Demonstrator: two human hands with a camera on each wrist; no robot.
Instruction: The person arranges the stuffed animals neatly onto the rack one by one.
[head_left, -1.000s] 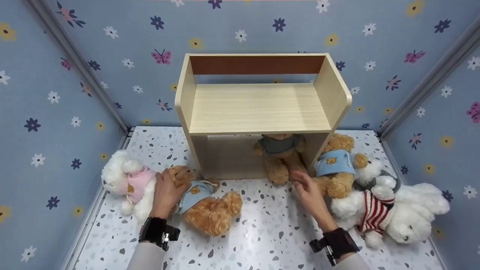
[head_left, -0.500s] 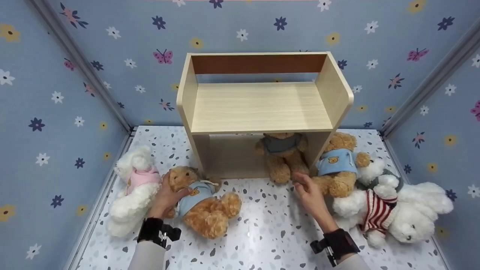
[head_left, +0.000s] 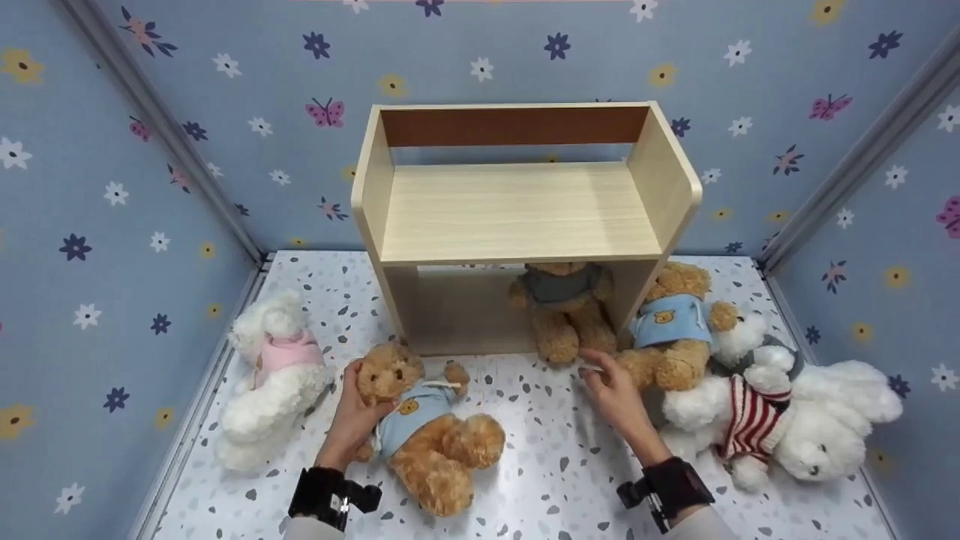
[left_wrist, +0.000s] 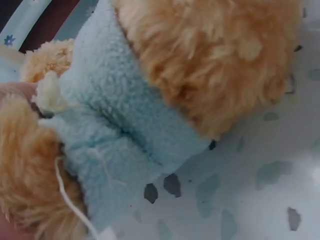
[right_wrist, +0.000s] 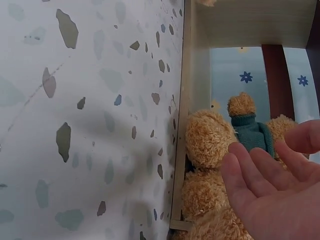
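A brown teddy bear in a light blue hoodie [head_left: 420, 416] lies tilted on the speckled surface at the left front of the shelf. My left hand [head_left: 352, 420] grips it around the head and shoulder, thumb across its upper chest. In the left wrist view the blue hoodie [left_wrist: 115, 110] fills the middle, with most of the hand hidden. My right hand [head_left: 619, 397] is held with relaxed fingers just before the feet of a teddy bear in a dark green-grey top [head_left: 562, 289], seated in the lower compartment. The right wrist view shows nothing in that palm [right_wrist: 285, 210].
A light wooden two-level shelf [head_left: 517, 214] stands against the back wall. A white plush in pink [head_left: 289, 352] lies at left. On the right sit another blue-hoodie bear [head_left: 673, 322], a white plush in dark green [head_left: 772, 364] and a white plush in red stripes [head_left: 750, 416].
The white plush in pink was turned over onto its side and left there. My left hand has since drawn the blue-hoodie bear forward and right, off the shelf's corner. The right hand barely moved.
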